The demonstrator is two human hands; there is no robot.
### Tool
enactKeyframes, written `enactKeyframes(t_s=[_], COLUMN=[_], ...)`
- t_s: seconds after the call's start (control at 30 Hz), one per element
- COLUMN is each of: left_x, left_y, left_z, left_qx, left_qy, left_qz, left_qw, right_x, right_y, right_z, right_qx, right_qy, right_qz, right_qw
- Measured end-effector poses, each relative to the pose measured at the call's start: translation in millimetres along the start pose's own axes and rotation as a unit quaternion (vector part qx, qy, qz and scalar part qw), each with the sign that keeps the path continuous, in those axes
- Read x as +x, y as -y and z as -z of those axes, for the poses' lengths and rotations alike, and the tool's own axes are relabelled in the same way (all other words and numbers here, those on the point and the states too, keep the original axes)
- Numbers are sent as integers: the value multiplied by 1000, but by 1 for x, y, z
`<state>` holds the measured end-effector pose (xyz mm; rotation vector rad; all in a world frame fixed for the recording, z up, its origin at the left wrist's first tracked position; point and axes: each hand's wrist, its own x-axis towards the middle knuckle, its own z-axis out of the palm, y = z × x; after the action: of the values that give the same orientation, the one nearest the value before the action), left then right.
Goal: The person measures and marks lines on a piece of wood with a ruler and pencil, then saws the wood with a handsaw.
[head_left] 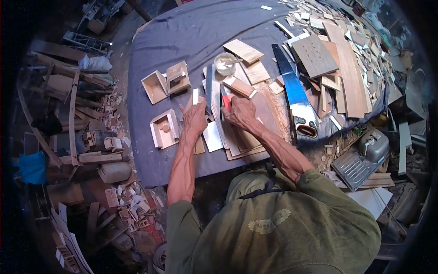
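My left hand (pixel 195 118) is closed around a small wood block (pixel 195 96), whose pale end sticks out past the fingers. In my right hand (pixel 240 112) is a red-handled tool (pixel 226 102) with a thin dark blade pointing away from me; its exact kind is hard to make out. Between the hands lies a long grey flat strip (pixel 209 86). Under my right hand are stacked thin wood boards (pixel 244 141). Just beyond it rests a wood block (pixel 240 86) with a pale edge. A white piece (pixel 212 136) lies below my left hand.
Small wooden boxes (pixel 155 87) and an open box with round pieces (pixel 165 129) stand at left on the dark cloth (pixel 182 41). A tub of white paste (pixel 225 64) holds a stick. At right lie a handsaw (pixel 292 86), boards (pixel 315 55) and heaped offcuts.
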<state>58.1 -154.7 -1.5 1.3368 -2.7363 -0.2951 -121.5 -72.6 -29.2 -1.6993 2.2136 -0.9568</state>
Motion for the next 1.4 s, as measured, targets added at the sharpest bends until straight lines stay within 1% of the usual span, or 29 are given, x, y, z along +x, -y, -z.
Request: enactKeyframes(t_s=[0.1,0.17,0.3,0.37,0.47,0.5,0.6,0.63,0.67,0.7,0.8,0.83,0.9,0.93,0.97,1.03,1.07,1.17,1.27,1.3,1.33,1.37,1.4], left_x=[6,8,9,10,12,13,15,15,16,15,6,2,-7,-10,-14,-21,-26,-41,-57,-62,-67,-74,-80], left_y=[11,12,9,8,5,3,0,0,1,3,2,1,-1,-1,-2,0,0,-6,-22,-29,-35,-42,-50], left_z=[1,1,-4,-7,-3,1,12,16,19,21,20,20,20,20,20,19,18,19,28,31,32,31,27], left_qx=[-40,-90,-134,-161,-189,-196,-195,-196,-197,-189,-194,-199,-207,-205,-202,-191,-182,-157,-174,-174,-173,-173,-173], left_qy=[-21,-73,-166,-189,-210,-217,-251,-259,-269,-258,-277,-271,-260,-262,-264,-270,-266,-251,-234,-235,-235,-234,-220], left_qz=[-43,-62,-89,-89,-85,-83,-92,-100,-108,-108,-110,-102,-85,-92,-98,-122,-118,-119,-98,-104,-110,-116,-113], left_qw=[998,991,973,965,956,953,944,940,937,941,935,936,939,939,938,936,939,948,951,951,950,950,953], right_x=[-6,-9,-9,-8,-8,-7,-1,0,1,3,10,12,18,21,24,31,35,48,57,53,50,44,39], right_y=[10,15,20,18,27,25,14,17,16,13,7,5,5,6,5,0,-4,-34,-32,-10,-8,-21,-38], right_z=[-8,-13,-32,-41,-31,-37,-44,-39,-40,-43,-49,-50,-49,-47,-48,-65,-75,-110,-99,-56,-35,-23,-9], right_qx=[-10,-5,0,-13,7,-2,38,21,8,-5,-18,-18,-37,-47,-27,-91,-122,-55,-31,121,63,185,303], right_qy=[54,77,36,4,43,10,19,38,27,15,-1,-2,-23,-34,-42,-76,-94,-83,-188,-129,-165,-132,-100], right_qz=[-26,-32,-16,-3,-31,-17,-28,-42,-43,-43,-59,-67,-46,-35,0,18,27,96,46,-16,-18,-62,-104], right_qw=[998,996,999,1000,999,1000,999,998,999,999,998,998,998,998,999,993,988,990,981,984,984,972,942])
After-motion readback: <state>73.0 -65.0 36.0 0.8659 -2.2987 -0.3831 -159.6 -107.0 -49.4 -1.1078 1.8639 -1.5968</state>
